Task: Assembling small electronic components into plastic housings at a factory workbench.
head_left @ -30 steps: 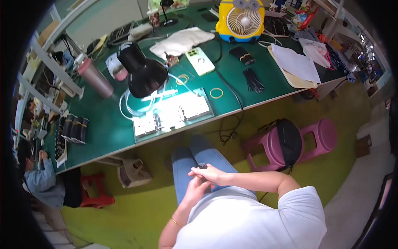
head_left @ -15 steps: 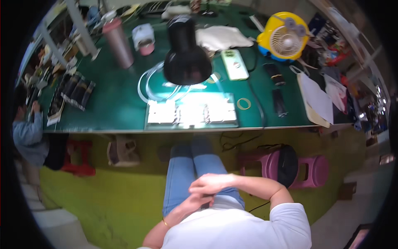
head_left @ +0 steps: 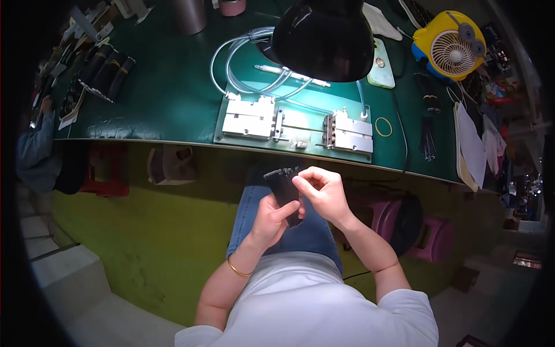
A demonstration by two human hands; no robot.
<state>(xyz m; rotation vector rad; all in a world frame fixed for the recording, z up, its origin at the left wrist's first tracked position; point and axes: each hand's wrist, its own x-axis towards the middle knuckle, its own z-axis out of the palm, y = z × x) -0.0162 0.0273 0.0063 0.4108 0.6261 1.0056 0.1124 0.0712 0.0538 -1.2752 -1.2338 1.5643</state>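
My left hand (head_left: 273,221) is wrapped round a flat bundle of thin black strips (head_left: 282,187), held tilted above my lap. At the bundle's upper end, the thumb and fingertips of my right hand (head_left: 321,191) are pinched together against its edge; whether a single strip is between them is too small to tell. Beyond my hands, a fixture with two silver metal blocks (head_left: 248,118) sits on a plate (head_left: 300,120) at the table's front edge. Clear tubes (head_left: 228,72) loop from it.
A black lamp head (head_left: 324,43) hangs over the fixture. On the green table (head_left: 162,87) are black bundles (head_left: 107,72), a phone (head_left: 381,63), a yellow fan (head_left: 451,46), a rubber band (head_left: 383,126) and papers (head_left: 471,144). Purple stools (head_left: 433,237) stand below; a person's sleeve (head_left: 34,150) shows at left.
My hands have risen from my waist and moved apart, and the black bundle now shows in my left hand. The view has shifted closer to the table, and the fixture's metal blocks appear clearly.
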